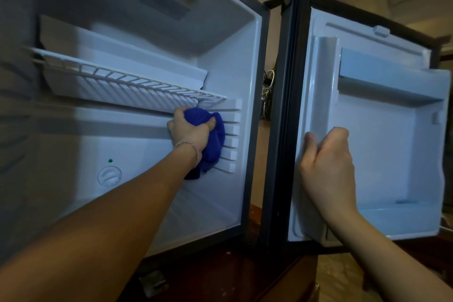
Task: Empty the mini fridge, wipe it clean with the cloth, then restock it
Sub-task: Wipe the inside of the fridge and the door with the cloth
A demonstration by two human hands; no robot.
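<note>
A bunched deep-blue terry cloth [212, 140] stands out against the pale white plastic mini fridge interior [228, 61]. The white wire shelf [137, 83] shows a pattern of parallel bars. A small green dot [110, 160] sits above the white round dial [109, 176]. The dark grey door gasket [288, 105] frames the white door liner [392, 144].

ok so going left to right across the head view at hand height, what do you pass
thermostat dial → left hand → blue cloth → shelf rail slots → fridge side frame → right hand on the door
</note>
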